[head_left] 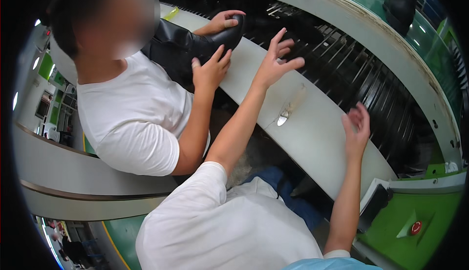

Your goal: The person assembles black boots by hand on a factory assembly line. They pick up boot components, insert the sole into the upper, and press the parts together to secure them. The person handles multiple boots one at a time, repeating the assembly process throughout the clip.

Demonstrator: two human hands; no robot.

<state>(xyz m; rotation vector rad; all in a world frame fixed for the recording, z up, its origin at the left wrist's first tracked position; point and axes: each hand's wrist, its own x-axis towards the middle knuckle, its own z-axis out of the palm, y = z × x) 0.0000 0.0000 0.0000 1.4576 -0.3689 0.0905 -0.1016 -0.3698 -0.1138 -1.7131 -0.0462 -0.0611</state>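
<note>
My left hand [279, 61] is raised over the far edge of a pale work surface [320, 133], its fingers spread with nothing in them. Farther right, my right hand [357, 127] hovers by the same edge, fingers loosely bent and apart, also holding nothing. Between and below them lies a small tool [288, 111] with a shiny rounded end and a tan handle. To the left of my left hand, a co-worker holds a black leather boot [225, 36], one hand at its toe and the other [211, 69] along its side.
Beyond the surface runs a bed of dark metal rods [337, 57]. Another black boot [401, 7] stands on a green ledge at the upper right. A green panel [388, 228] with a red push button [415, 227] is at the lower right. The co-worker [132, 123] sits close on my left.
</note>
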